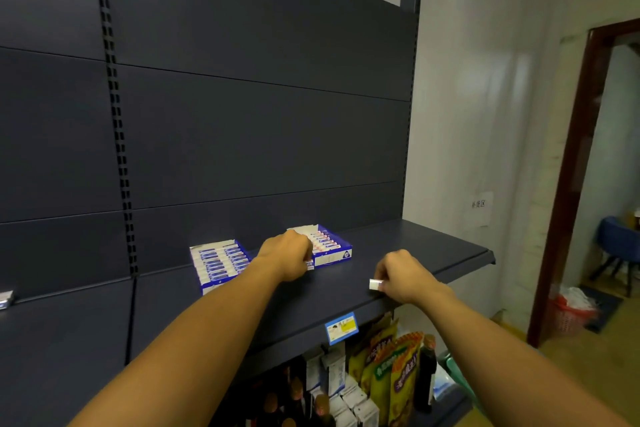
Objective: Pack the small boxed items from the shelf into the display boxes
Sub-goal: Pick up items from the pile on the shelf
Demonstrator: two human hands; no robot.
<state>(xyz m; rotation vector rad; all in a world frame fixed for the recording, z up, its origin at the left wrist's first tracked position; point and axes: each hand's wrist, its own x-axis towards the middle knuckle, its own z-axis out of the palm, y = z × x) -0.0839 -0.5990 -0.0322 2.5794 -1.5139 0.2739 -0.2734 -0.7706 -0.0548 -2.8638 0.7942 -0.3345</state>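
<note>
Right hand (403, 274) near shelf (242, 315) front edge, fingers pinch small box (375, 284), long axis left-right. Target display box (332, 250) up-left of it. Left hand (289, 255) nearer (fingers closed on another box (309, 265), partly hidden).

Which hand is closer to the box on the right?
Left. The left hand is right against the right display box, at its front-left corner. The right hand sits apart, nearer the shelf edge, pinching a small item.

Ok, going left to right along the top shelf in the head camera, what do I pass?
Left display box → left hand, shut on a small box → right display box → right hand, pinching a small white box.
</note>
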